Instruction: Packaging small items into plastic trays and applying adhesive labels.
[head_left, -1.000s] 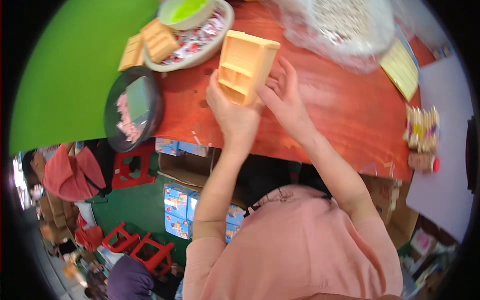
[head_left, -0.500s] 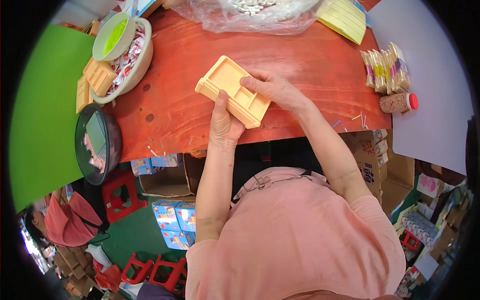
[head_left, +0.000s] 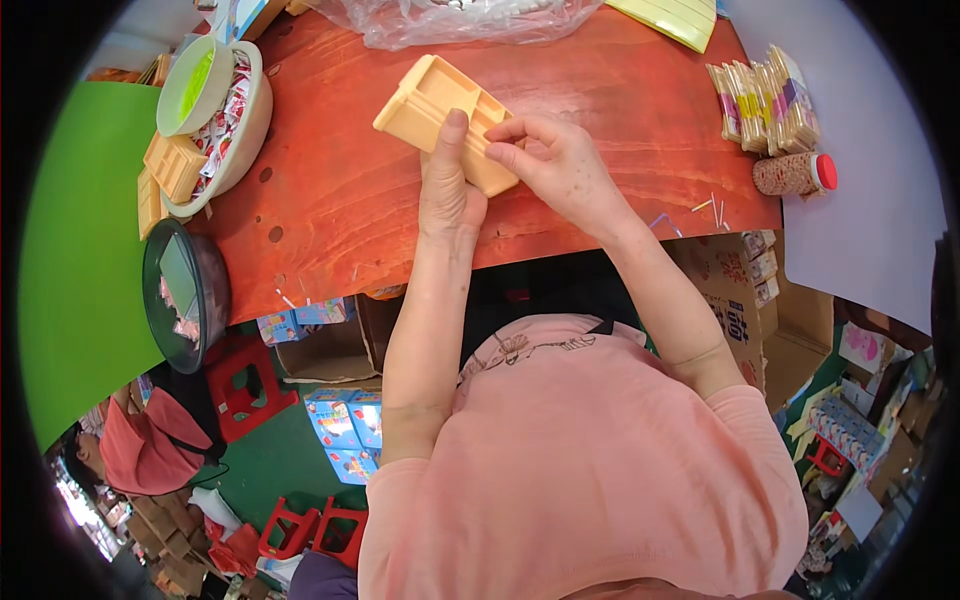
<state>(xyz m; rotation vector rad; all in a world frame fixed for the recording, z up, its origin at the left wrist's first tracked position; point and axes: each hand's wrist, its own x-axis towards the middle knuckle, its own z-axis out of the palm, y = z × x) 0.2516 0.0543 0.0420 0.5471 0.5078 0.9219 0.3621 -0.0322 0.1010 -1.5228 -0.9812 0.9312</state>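
Note:
My left hand [head_left: 450, 195] grips a pale orange plastic tray [head_left: 428, 108] from below, its thumb lying along the near side. The tray is tilted above the table and has a long compartment and smaller ones divided by thin walls. My right hand [head_left: 570, 165] is at the tray's right end, with thumb and forefinger drawn together over the small compartments. What those fingertips pinch, if anything, is too small to make out.
Left on the red table [head_left: 330, 150], a cream basin [head_left: 262, 120] holds small wrapped packets and a bowl [head_left: 172, 88]. Similar orange trays [head_left: 175, 165] lean there. A dark basin [head_left: 212, 290] sits below. Bundled sticks [head_left: 765, 105] and a red-lidded jar [head_left: 785, 175] stand right.
The tray has moved up and left in the picture and tilted more on edge. My right thumb has left the tray's inside, and thumb and forefinger now come together at its right end.

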